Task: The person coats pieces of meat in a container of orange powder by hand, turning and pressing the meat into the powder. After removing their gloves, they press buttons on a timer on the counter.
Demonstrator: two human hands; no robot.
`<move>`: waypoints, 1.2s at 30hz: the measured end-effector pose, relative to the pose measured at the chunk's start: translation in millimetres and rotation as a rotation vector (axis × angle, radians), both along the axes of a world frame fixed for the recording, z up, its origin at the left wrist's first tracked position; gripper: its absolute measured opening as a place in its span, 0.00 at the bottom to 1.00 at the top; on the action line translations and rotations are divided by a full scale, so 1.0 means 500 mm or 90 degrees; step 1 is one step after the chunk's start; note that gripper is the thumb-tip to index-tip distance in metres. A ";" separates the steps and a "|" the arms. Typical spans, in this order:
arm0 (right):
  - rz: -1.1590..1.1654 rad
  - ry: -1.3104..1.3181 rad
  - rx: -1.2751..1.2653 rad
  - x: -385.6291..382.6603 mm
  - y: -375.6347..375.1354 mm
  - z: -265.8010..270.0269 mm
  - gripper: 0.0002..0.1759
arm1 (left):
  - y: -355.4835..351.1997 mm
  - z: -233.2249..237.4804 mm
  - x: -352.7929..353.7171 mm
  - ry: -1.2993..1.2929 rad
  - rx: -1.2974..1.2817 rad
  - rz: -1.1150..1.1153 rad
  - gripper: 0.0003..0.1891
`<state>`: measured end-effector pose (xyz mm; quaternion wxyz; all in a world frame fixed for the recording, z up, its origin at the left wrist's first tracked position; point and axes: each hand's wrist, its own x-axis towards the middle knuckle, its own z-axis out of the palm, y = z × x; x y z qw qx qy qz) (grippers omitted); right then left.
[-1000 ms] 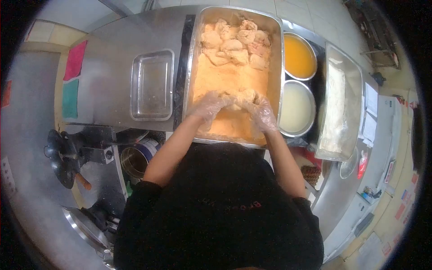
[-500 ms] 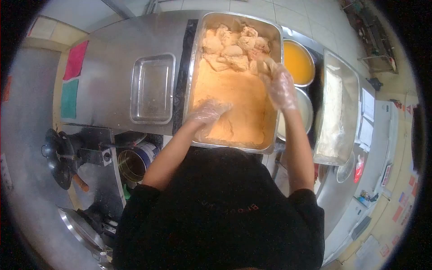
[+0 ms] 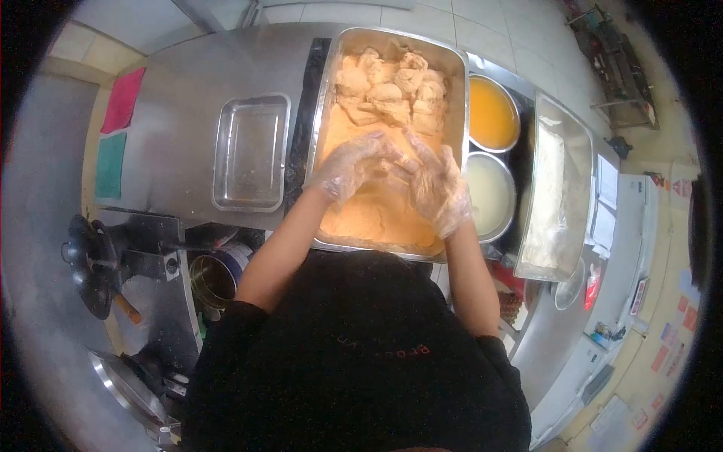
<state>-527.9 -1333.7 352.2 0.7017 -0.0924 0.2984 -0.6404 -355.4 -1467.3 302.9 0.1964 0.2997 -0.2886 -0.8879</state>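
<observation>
A grey steel bench [image 3: 173, 143] runs out to the left of the hands, with a pink cloth [image 3: 122, 99] and a green cloth [image 3: 111, 166] at its far left edge; pale tiled floor [image 3: 482, 34] shows beyond it, ahead of the hands. The left hand [image 3: 350, 164] and right hand [image 3: 437, 184], both in clear gloves, are over the near half of a deep metal tray [image 3: 456, 90], close together. The right hand is open, its fingers apart and angled forward; the left hand is bent with its fingers toward the right one, and whether it grips anything cannot be told. The tray's long walls flank the hands, the right wall just beside the right hand, and its near edge lies close to the black shirt [image 3: 361, 346]. A dark strip [image 3: 307, 105] borders the tray on the left. Inside it, orange powder [image 3: 350, 218] spreads around and nearer than the hands, while coated pieces [image 3: 392, 87] are heaped beyond them at the far end. Right of the right hand stand two round containers, the nearer with pale liquid [image 3: 488, 194], the farther with orange-yellow liquid [image 3: 491, 113]; past them, a long tray [image 3: 580, 173] holds white powder [image 3: 551, 196]. A shallow tray [image 3: 252, 154] sits left of the left hand.
</observation>
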 end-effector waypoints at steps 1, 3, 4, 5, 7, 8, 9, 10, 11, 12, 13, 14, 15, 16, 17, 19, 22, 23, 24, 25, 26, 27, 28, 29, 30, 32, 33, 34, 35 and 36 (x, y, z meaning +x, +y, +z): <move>0.000 -0.001 0.022 0.001 0.008 0.008 0.44 | -0.003 0.013 0.006 -0.017 -0.064 -0.054 0.26; -0.003 -0.002 0.043 0.005 0.023 0.016 0.43 | -0.004 0.028 0.005 -0.033 -0.129 -0.111 0.25; 0.007 0.019 0.051 0.008 0.026 0.017 0.45 | -0.005 0.031 0.003 -0.084 -0.237 -0.151 0.23; 0.019 0.040 0.059 0.010 0.026 0.018 0.46 | -0.006 0.035 0.002 -0.134 -0.347 -0.190 0.21; 0.055 0.091 0.042 0.004 0.031 0.005 0.46 | -0.002 0.058 0.003 -0.179 -0.420 -0.179 0.19; 0.090 0.140 0.026 0.002 0.034 -0.001 0.46 | 0.001 0.069 0.004 -0.224 -0.491 -0.168 0.17; 0.088 0.141 0.027 0.007 0.036 -0.004 0.46 | 0.003 0.076 0.006 -0.224 -0.492 -0.169 0.17; 0.077 0.229 0.011 0.015 0.036 -0.007 0.48 | 0.004 0.081 0.010 -0.221 -0.623 -0.139 0.16; 0.066 0.318 -0.006 0.023 0.035 -0.007 0.49 | 0.006 0.084 0.013 -0.216 -0.755 -0.106 0.15; 0.066 0.319 -0.006 0.029 0.031 -0.006 0.49 | 0.013 0.081 0.011 -0.216 -0.755 -0.106 0.15; 0.075 0.349 -0.040 0.035 0.029 -0.005 0.48 | 0.027 0.073 0.005 -0.219 -0.774 -0.064 0.13; 0.085 0.379 -0.075 0.041 0.027 -0.004 0.47 | 0.038 0.066 0.000 -0.222 -0.792 -0.021 0.11; 0.086 0.380 -0.076 0.044 0.023 -0.005 0.47 | 0.046 0.061 -0.004 -0.222 -0.792 -0.019 0.11; 0.076 0.368 -0.041 0.046 0.020 -0.009 0.46 | 0.053 0.057 -0.008 -0.244 -0.794 -0.003 0.10; 0.064 0.356 -0.005 0.047 0.019 -0.012 0.44 | 0.058 0.051 -0.011 -0.266 -0.794 0.013 0.10; 0.101 0.375 0.032 0.036 0.016 -0.021 0.45 | 0.060 0.020 -0.017 -0.301 -0.833 0.043 0.10; 0.124 0.403 0.063 0.049 0.020 0.013 0.46 | 0.055 0.033 -0.017 -0.329 -0.834 0.054 0.11; 0.113 0.412 0.058 0.053 0.020 0.027 0.47 | 0.052 0.045 -0.017 -0.323 -0.794 0.036 0.11; 0.113 0.413 0.057 0.050 0.021 0.020 0.47 | 0.049 0.046 -0.020 -0.323 -0.795 0.036 0.11; 0.126 0.476 0.034 0.045 0.024 0.008 0.48 | 0.046 0.047 -0.024 -0.322 -0.786 0.055 0.10; 0.140 0.540 0.010 0.041 0.027 0.000 0.49 | 0.044 0.047 -0.026 -0.321 -0.777 0.073 0.09; 0.140 0.539 0.010 0.040 0.029 0.007 0.49 | 0.043 0.043 -0.029 -0.322 -0.777 0.072 0.09; 0.154 0.560 0.025 0.040 0.033 0.021 0.49 | 0.044 0.037 -0.031 -0.315 -0.784 0.069 0.09; 0.167 0.582 0.039 0.040 0.036 0.028 0.50 | 0.042 0.031 -0.033 -0.307 -0.792 0.066 0.08; 0.165 0.582 0.040 0.040 0.043 0.024 0.50 | 0.039 0.018 -0.036 -0.306 -0.792 0.064 0.08; 0.118 0.575 -0.018 0.037 0.058 0.007 0.43 | 0.033 -0.006 -0.048 -0.335 -0.803 0.072 0.07; 0.111 0.575 -0.015 0.038 0.067 0.002 0.43 | 0.032 0.002 -0.052 -0.330 -0.805 0.067 0.07; 0.083 0.551 0.022 0.039 0.076 -0.002 0.42 | 0.030 0.009 -0.053 -0.342 -0.788 0.027 0.07; 0.054 0.527 0.058 0.039 0.083 -0.007 0.40 | 0.027 0.017 -0.055 -0.354 -0.773 -0.012 0.07; 0.047 0.527 0.060 0.039 0.090 -0.020 0.40 | 0.025 0.025 -0.059 -0.349 -0.776 -0.017 0.07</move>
